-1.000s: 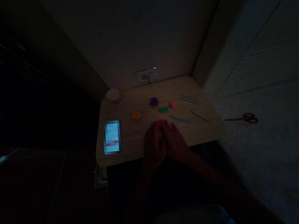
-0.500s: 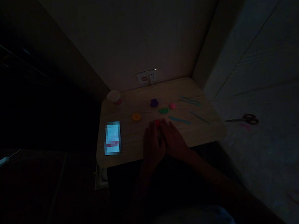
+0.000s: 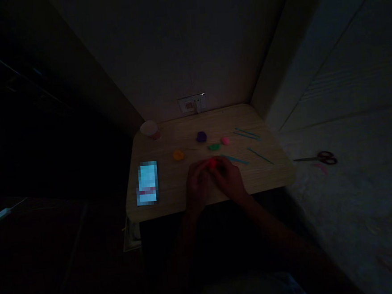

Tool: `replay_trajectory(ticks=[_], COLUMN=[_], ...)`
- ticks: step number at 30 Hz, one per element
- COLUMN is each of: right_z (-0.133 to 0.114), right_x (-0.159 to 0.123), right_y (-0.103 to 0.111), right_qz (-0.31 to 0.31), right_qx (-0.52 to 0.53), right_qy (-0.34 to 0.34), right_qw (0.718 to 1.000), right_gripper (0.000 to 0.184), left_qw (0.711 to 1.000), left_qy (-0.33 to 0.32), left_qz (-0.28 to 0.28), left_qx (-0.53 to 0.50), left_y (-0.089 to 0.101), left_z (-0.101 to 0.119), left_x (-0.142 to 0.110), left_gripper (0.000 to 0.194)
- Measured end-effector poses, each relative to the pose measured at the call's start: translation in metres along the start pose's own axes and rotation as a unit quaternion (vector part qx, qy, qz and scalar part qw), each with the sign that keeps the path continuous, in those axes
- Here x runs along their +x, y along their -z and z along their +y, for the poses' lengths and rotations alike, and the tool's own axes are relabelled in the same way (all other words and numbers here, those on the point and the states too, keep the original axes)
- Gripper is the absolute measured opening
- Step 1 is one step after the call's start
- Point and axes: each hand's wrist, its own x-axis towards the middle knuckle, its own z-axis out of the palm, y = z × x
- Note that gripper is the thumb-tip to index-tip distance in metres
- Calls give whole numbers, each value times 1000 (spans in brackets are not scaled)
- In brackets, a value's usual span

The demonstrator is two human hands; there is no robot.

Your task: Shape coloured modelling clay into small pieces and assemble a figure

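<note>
In dim light, my left hand (image 3: 197,182) and my right hand (image 3: 230,177) meet at the table's front, fingers curled round a small red lump of modelling clay (image 3: 213,163). Fingers cover much of the lump. Just beyond lie a green clay piece (image 3: 214,147), a round pink one (image 3: 225,141) and a purple one (image 3: 201,136). To the left is a flattened orange piece (image 3: 178,155). A blue flat modelling tool (image 3: 236,159) lies close to my right hand, partly behind it.
On the wooden table (image 3: 172,189) are a lit phone (image 3: 147,182) at left, a paper cup (image 3: 150,129) at back left and thin sticks (image 3: 260,155) at right. Scissors (image 3: 324,157) lie beyond the right edge. A wall socket (image 3: 192,103) with a plug is behind.
My hands, earlier stretched flatter and side by side over the red clay, have curled and drawn apart at the wrists. The red lump now sits between the fingertips.
</note>
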Motion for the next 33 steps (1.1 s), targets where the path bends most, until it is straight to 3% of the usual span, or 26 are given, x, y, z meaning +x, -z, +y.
replay_trajectory(ticks=[5,12,18,21,26,33], right_z=[-4,-8,-1,3,9,11], right_x=[11,14,14,17,23,22], right_y=[3,9,8,11,18,14], right_qz=[-33,-54,-18,-26,-43,-40], right_qx=[146,125,137,112,13,-70], right_qy=[-63,-70,-39,-2,69,71], right_qw=[987,988,990,993,997,994], right_gripper=[37,49,32,27,20,22], left_qw=[999,1000,997,997,987,976], left_qy=[23,-8,53,59,10,36], left_qz=[5,10,45,50,27,39], left_qx=[-24,-23,-16,22,160,211], left_y=[-1,1,2,5,17,16], left_z=[-3,-2,-6,-11,-16,-13], left_x=[15,21,18,19,23,24], left_gripper=[34,21,23,24,20,21])
